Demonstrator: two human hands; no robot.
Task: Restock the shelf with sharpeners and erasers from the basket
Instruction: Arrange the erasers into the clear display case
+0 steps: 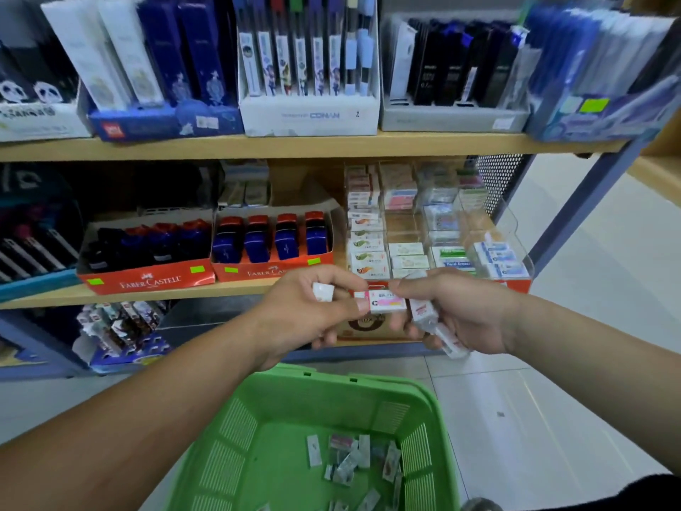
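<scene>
Both hands meet in front of the middle shelf (166, 293): the left hand (306, 315) curls round a small white eraser (323, 291) and pinches one end of a pink-and-white eraser (387, 303), whose other end the right hand (471, 311) touches with its fingers while gripping a bundle of white wrapped erasers (431, 320). At 6 o'clock from the hands sits the green basket (353, 379), with loose erasers (346, 462) scattered on its floor — at 12 to 1 o'clock the clear eraser display (516, 234) stands on the shelf, with the red sharpener boxes (272, 271) at 10 o'clock.
</scene>
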